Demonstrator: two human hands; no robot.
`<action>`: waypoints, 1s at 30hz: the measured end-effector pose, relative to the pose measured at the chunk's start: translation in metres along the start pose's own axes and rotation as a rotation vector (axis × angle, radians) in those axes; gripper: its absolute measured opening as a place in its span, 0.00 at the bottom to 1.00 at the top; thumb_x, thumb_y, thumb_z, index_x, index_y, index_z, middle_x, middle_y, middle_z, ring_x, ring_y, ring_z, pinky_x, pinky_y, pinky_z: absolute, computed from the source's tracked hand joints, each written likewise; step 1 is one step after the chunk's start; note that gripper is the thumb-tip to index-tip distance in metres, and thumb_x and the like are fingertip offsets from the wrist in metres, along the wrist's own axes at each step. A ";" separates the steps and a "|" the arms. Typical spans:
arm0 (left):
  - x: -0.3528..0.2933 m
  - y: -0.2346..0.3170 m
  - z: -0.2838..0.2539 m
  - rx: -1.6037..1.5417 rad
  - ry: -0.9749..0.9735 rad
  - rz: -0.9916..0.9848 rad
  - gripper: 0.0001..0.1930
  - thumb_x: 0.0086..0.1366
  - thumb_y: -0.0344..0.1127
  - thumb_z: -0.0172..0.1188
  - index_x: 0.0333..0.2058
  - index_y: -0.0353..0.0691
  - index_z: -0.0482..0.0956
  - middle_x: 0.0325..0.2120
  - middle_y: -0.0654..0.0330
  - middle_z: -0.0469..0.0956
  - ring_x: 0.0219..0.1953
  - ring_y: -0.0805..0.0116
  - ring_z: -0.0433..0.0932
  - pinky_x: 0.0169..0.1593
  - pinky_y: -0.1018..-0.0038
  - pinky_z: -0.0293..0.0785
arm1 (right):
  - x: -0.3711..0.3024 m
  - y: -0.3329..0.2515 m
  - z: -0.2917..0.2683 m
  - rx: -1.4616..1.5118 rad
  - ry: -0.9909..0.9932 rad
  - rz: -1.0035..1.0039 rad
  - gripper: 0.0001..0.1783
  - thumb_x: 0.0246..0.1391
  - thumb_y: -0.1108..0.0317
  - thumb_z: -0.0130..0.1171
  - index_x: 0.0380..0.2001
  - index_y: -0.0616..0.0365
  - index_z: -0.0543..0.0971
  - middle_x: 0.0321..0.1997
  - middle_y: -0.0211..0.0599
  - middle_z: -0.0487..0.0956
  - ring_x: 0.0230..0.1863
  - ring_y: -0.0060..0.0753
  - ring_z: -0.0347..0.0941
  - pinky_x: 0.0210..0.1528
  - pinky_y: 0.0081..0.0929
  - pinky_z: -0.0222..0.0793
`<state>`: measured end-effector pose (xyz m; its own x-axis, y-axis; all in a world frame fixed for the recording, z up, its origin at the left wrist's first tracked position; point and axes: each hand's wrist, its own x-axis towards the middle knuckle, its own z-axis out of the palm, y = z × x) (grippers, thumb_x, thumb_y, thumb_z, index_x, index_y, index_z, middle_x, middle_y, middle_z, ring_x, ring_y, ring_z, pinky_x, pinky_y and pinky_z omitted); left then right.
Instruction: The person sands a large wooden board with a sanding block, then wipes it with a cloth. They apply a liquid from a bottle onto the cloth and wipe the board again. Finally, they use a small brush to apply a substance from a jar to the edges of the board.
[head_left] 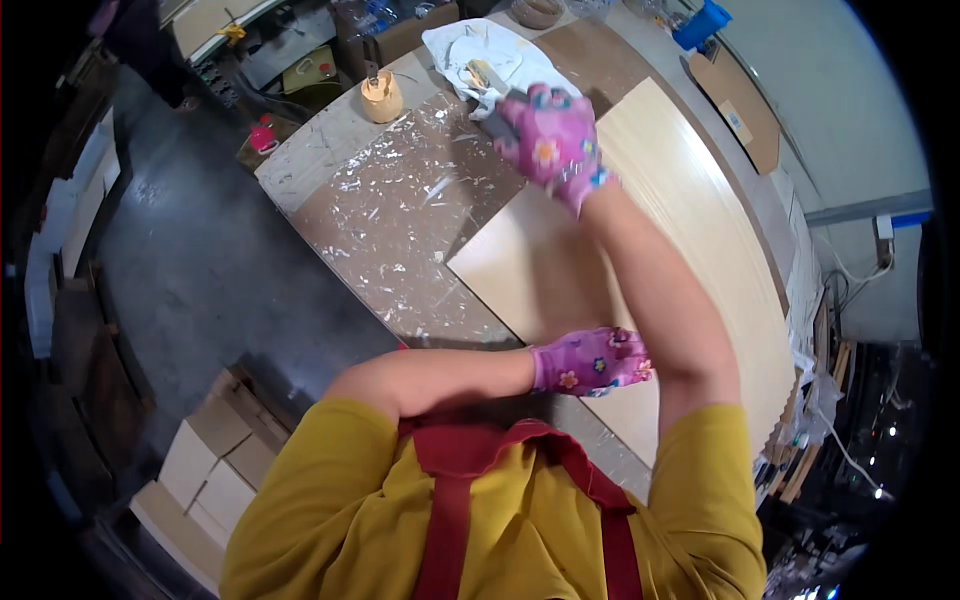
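Note:
My right hand, in a purple flowered glove, reaches across to the far side of the bench. Its fingers are closed around a dark grey flat tool, blurred and mostly covered by the glove. Just beyond lies a white cloth or sheet with a putty-smeared piece on it. My left hand, gloved alike, rests over the near edge of a pale wood panel, its fingers lying on the surface and partly foreshortened. My right forearm passes above the panel.
Beneath lies a brown worktop scattered with white flecks. A tan putty tub with a tool upright in it stands at the far left. A blue container and a cardboard piece are far right. Flattened cartons stand lower left.

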<state>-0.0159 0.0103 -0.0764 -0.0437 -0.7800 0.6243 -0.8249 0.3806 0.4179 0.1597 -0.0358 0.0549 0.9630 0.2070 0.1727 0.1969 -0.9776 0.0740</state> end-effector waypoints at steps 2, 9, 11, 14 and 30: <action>0.008 -0.007 -0.035 -0.175 -0.168 -0.126 0.18 0.66 0.36 0.49 0.53 0.40 0.73 0.54 0.55 0.71 0.57 0.62 0.70 0.58 0.66 0.69 | 0.026 0.019 0.002 0.060 -0.017 0.028 0.21 0.52 0.60 0.62 0.51 0.49 0.78 0.47 0.44 0.76 0.49 0.50 0.74 0.51 0.43 0.70; -0.007 -0.042 -0.051 0.056 -0.029 0.057 0.18 0.68 0.35 0.47 0.55 0.40 0.70 0.56 0.59 0.70 0.58 0.66 0.69 0.62 0.69 0.64 | 0.020 0.012 -0.030 0.103 0.114 -0.059 0.16 0.54 0.63 0.61 0.46 0.52 0.80 0.44 0.42 0.79 0.44 0.48 0.76 0.45 0.44 0.72; -0.017 -0.039 -0.099 -0.176 -0.099 -0.101 0.17 0.66 0.34 0.49 0.53 0.40 0.71 0.52 0.58 0.72 0.54 0.66 0.71 0.58 0.70 0.67 | 0.022 0.028 -0.020 0.086 0.154 0.002 0.18 0.53 0.60 0.62 0.47 0.53 0.80 0.45 0.44 0.79 0.46 0.50 0.76 0.48 0.43 0.71; -0.071 -0.062 -0.146 -0.309 0.273 -0.476 0.12 0.64 0.32 0.54 0.46 0.39 0.77 0.43 0.59 0.79 0.41 0.64 0.79 0.46 0.70 0.76 | 0.000 0.072 -0.008 0.250 0.099 0.132 0.19 0.54 0.59 0.62 0.47 0.55 0.80 0.49 0.49 0.78 0.51 0.52 0.75 0.52 0.40 0.71; -0.012 -0.225 -0.185 0.696 -0.204 -0.909 0.37 0.56 0.41 0.65 0.64 0.45 0.63 0.65 0.47 0.60 0.54 0.48 0.74 0.55 0.59 0.73 | -0.110 0.090 -0.003 0.897 0.241 0.388 0.17 0.58 0.72 0.56 0.50 0.64 0.76 0.54 0.42 0.76 0.58 0.38 0.72 0.58 0.31 0.69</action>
<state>0.2744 0.0258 -0.0553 0.6854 -0.7153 0.1364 -0.7277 -0.6659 0.1643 0.0705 -0.1466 0.0456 0.9465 -0.2269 0.2296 0.0392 -0.6252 -0.7795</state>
